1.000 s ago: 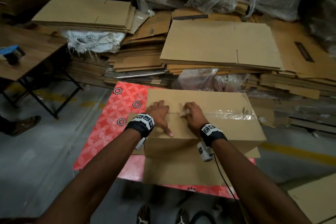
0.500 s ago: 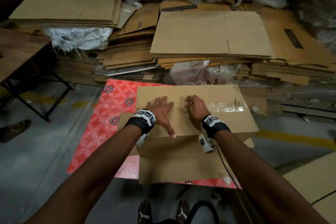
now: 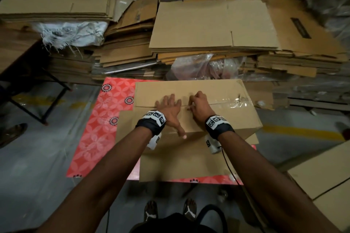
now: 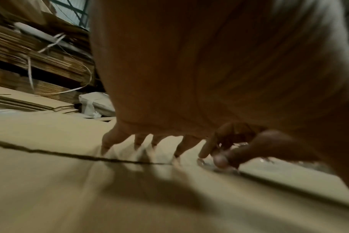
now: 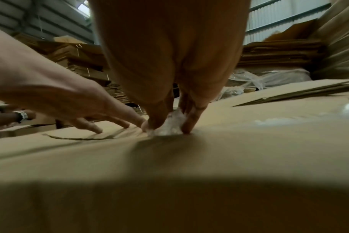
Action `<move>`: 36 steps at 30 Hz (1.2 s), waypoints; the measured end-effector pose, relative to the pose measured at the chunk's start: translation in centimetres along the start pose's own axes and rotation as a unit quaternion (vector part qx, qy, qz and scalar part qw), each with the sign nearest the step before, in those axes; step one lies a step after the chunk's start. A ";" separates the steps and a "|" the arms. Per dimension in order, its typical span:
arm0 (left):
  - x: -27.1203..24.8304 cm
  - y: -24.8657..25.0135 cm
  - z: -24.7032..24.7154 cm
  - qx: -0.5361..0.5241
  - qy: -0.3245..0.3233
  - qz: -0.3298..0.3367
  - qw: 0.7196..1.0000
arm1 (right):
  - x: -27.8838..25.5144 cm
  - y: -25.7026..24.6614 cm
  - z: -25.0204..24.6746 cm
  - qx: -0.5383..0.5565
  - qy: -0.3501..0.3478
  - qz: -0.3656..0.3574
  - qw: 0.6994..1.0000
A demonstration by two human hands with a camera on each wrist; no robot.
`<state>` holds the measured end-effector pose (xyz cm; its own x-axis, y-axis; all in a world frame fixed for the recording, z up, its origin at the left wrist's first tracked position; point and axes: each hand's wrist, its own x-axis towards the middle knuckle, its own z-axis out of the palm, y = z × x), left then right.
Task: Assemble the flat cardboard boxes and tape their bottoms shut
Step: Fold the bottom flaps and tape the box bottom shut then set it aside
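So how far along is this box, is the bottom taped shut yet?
Partly. The box is set up, its flaps folded shut, and clear tape covers the seam's right half. The left hand presses the flaps flat; the right hand pinches a crumpled wad of tape at mid-seam. The seam's left half is bare, and flat boxes wait behind.

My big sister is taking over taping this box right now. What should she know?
Left hand: flat, fingers spread, pressing the box flaps down at the seam.
Right hand: pinching the bunched end of the clear tape against the seam, mid-box.
The box sits on a red patterned mat, bottom flaps folded shut and facing up.
Done: tape covers the seam's right half.
Left: tape the bare left half and press it flat. Stacks of flat boxes wait behind.
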<state>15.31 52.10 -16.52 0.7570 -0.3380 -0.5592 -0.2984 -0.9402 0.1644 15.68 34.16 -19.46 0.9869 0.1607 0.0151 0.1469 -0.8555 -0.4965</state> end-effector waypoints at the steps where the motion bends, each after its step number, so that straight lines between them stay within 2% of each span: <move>1: 0.1 -0.2 0.2 0.000 0.009 0.002 1.000 | -0.3 0.2 0.2 -0.005 0.016 -0.008 1.000; 3: 0.0 -1.0 0.0 0.006 0.015 0.003 1.000 | -0.7 0.6 0.1 0.030 0.033 -0.013 0.999; 5: -0.2 -2.2 -0.6 0.012 0.006 -0.007 1.000 | -0.7 1.4 -0.4 0.133 0.036 0.006 0.990; 8: -0.6 -3.8 -1.8 0.009 -0.015 -0.021 1.000 | -0.4 2.1 -1.7 0.277 0.021 0.067 0.958; 10: -0.8 -3.5 -2.7 -0.017 -0.008 -0.022 1.000 | -0.4 1.7 -2.3 0.337 0.020 0.089 0.937; 14: -0.3 -0.1 -2.3 -0.037 0.038 0.004 0.999 | 0.4 0.9 -3.5 0.287 0.026 0.136 0.948; 15: 0.0 0.5 -1.7 -0.038 0.044 0.006 0.998 | 0.6 1.0 -3.8 0.263 0.020 0.130 0.956; 19: 1.2 -0.1 -0.6 -0.041 0.045 -0.016 0.998 | 0.2 2.6 -5.1 0.117 -0.010 0.030 0.993; 22: 1.2 -1.0 -1.0 -0.039 0.042 -0.022 0.998 | -0.6 4.5 -5.2 0.041 -0.025 0.045 0.998; 25: 1.1 -0.2 -1.4 -0.025 0.033 -0.030 0.999 | -1.5 5.4 -4.5 -0.058 0.000 0.097 0.994; 28: 1.1 1.4 -2.2 0.006 0.025 -0.029 0.999 | -2.4 6.0 -4.1 -0.110 0.022 0.056 0.992; 33: 1.0 5.1 -1.9 -0.013 0.043 0.072 0.996 | -2.9 6.5 -4.6 -0.056 0.016 0.022 0.998; 35: 1.5 6.2 -0.8 -0.002 0.040 0.078 0.996 | -3.3 6.5 -4.8 0.011 0.018 0.011 1.000; 36: 1.9 6.3 -0.4 -0.005 0.040 0.075 0.996 | -3.4 6.6 -4.9 0.080 0.031 0.023 0.996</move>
<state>15.10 45.54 -16.18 0.7484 -0.4759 -0.4619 -0.4053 -0.8795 0.2496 13.58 25.56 -18.54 0.9954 0.0875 0.0396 0.0929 -0.7718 -0.6290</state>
